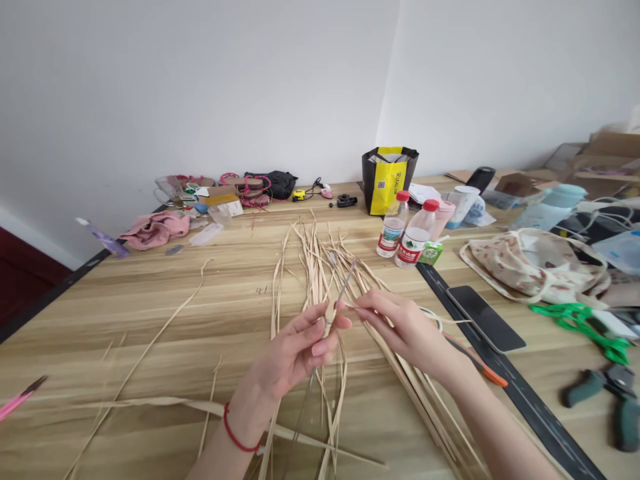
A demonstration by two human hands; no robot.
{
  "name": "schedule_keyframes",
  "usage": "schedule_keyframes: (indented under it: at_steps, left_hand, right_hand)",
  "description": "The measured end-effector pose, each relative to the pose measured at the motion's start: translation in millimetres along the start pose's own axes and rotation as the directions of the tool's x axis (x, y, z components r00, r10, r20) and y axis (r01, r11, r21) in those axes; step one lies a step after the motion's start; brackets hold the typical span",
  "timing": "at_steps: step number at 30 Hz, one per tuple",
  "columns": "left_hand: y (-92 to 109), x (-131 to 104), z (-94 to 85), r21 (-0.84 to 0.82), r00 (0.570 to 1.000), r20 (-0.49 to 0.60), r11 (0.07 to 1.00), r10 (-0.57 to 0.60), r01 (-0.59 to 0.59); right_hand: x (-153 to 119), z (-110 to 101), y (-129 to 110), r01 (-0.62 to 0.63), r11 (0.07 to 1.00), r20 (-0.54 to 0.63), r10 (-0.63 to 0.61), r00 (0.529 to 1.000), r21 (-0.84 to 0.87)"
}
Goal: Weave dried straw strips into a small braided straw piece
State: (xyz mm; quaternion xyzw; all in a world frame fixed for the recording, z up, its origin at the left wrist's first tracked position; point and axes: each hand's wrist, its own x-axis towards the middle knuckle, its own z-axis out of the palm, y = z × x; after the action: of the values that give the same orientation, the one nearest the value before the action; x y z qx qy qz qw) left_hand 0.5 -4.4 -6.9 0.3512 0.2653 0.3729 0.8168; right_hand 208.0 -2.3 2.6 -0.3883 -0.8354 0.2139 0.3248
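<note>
My left hand (305,343), with a red cord round the wrist, is closed on a small pale strip-wrapped piece (330,313). A thin grey wire (347,283) slants up from that grip. Close on its right, my right hand (400,323) pinches a narrow pale strip near the wrapped piece, and a strip end (457,321) shows beyond the back of the hand. Under both hands a loose bundle of long pale plant-fibre strips (314,267) lies on the wooden table (165,373). Orange-handled pliers (483,367) are partly hidden by my right forearm.
Two red-capped water bottles (414,237) stand before a yellow-and-black bag (387,183). At right are a phone (485,317), a floral cloth bag (535,267), a green cord (585,327) and dark-handled cutters (620,400). A pink cloth (156,230) lies far left.
</note>
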Motion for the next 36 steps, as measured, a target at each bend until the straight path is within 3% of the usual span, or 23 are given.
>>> schedule_keyframes:
  at_steps: [6, 13, 19, 25, 30, 33, 36]
  left_hand:
    - [-1.5, 0.3, 2.6, -0.031, 0.997, -0.046, 0.998, 0.059, -0.061]
    - [-5.5, 2.5, 0.9, -0.033, 0.993, -0.022, 0.993, 0.112, -0.113]
    - [1.8, -2.7, 4.9, -0.04, 0.977, -0.01, 0.976, 0.212, -0.212]
    - [6.1, -9.5, 7.4, 0.141, 0.959, -0.088, 0.957, 0.269, -0.255]
    - [6.7, -10.9, 11.3, 0.3, 0.907, -0.211, 0.907, 0.364, -0.294]
    - [6.6, -8.5, 7.9, 0.33, 0.898, -0.233, 0.899, 0.374, -0.289]
    - [5.9, -4.7, -1.3, 0.32, 0.897, -0.242, 0.903, 0.371, -0.287]
  right_hand:
    - [0.1, 9.0, -5.6, 0.001, 0.999, -0.036, 0.001, 0.999, 0.037]
    - [-1.2, 5.4, -12.8, -0.024, 0.986, 0.067, 0.013, 0.998, 0.168]
    - [-1.3, 12.2, -2.4, -0.128, 0.968, -0.03, 0.137, 0.99, 0.218]
    - [-3.5, 9.1, 14.9, -0.145, 0.983, -0.034, 0.149, 0.988, 0.113]
    - [-1.6, 6.8, 12.2, -0.087, 0.992, -0.035, 0.09, 0.995, 0.089]
    - [-1.6, 9.8, 8.9, -0.127, 0.964, -0.023, 0.136, 0.99, 0.233]
    - [-1.7, 11.5, 7.2, -0.193, 0.852, 0.003, 0.22, 0.976, 0.487]
